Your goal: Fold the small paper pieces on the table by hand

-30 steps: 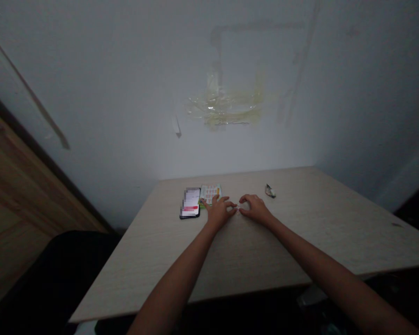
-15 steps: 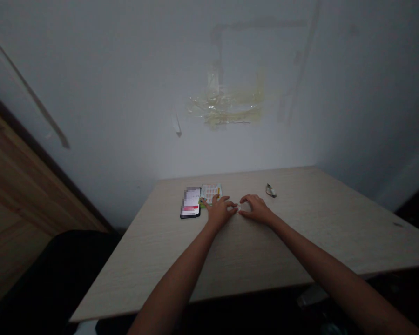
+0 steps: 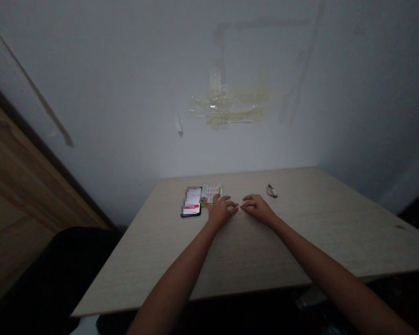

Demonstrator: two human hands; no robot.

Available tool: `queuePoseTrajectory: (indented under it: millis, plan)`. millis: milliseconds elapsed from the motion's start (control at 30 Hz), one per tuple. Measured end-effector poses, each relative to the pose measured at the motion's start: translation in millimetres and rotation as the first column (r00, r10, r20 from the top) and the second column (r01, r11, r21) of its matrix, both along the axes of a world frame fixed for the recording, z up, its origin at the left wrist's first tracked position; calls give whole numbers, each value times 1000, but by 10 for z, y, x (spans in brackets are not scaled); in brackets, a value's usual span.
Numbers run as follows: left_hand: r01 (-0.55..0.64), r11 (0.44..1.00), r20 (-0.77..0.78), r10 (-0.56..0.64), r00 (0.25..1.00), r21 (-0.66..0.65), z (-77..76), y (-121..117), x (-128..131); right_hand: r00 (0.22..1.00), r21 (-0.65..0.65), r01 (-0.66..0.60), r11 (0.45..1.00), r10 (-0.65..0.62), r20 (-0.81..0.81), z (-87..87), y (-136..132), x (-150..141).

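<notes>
Over the middle of the table, my left hand (image 3: pixel 222 211) and my right hand (image 3: pixel 260 208) face each other, fingertips almost meeting. Between them is a tiny pale, see-through-looking piece (image 3: pixel 239 206), too small and dim to name. Thumb and index finger of the left hand pinch at its left side, while the other left fingers spread toward a printed card (image 3: pixel 212 190) with green edges. The right thumb and fingers are drawn together at the piece's right side. Left of the card lies a phone (image 3: pixel 192 203) with a lit screen.
A small crumpled wrapper (image 3: pixel 271 190) lies on the pale wooden table (image 3: pixel 300 242), right of my hands. Behind the table rises a wall (image 3: pixel 132 93) with peeling clear tape (image 3: pixel 226 107). A dark shape (image 3: pixel 66 270) stands at the left, beside wooden panelling (image 3: pixel 17 163).
My right thumb and fingers have closed together at the tiny pale piece; before, they were apart. The left hand has stayed almost still. The view has shifted slightly.
</notes>
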State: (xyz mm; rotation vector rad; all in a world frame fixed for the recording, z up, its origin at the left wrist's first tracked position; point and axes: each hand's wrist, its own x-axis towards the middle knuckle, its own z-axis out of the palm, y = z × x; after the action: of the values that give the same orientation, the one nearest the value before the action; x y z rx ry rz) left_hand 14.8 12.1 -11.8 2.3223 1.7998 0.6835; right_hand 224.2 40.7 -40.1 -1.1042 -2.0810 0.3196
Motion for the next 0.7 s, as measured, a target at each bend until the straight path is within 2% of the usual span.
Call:
queuePoseTrajectory:
  millis: [100,333,467,700]
  plan:
    - [-3,1000,-25,2,1000,-19,14,-2,3,997,21,76,997,-77,20,-29,12,-7]
    - [5,1000,-1,-5,1000,-24,40,-19,0,983,-1,166,986,-166,74,-13,20,-35]
    - [2,999,-12,-2,1000,-41,65,-42,10,977,-17,193,981,-190,95,4,14,-50]
    - [-9,1000,-44,9,999,16,42,-48,19,973,-11,194,981,-190,134,32,-16,-59]
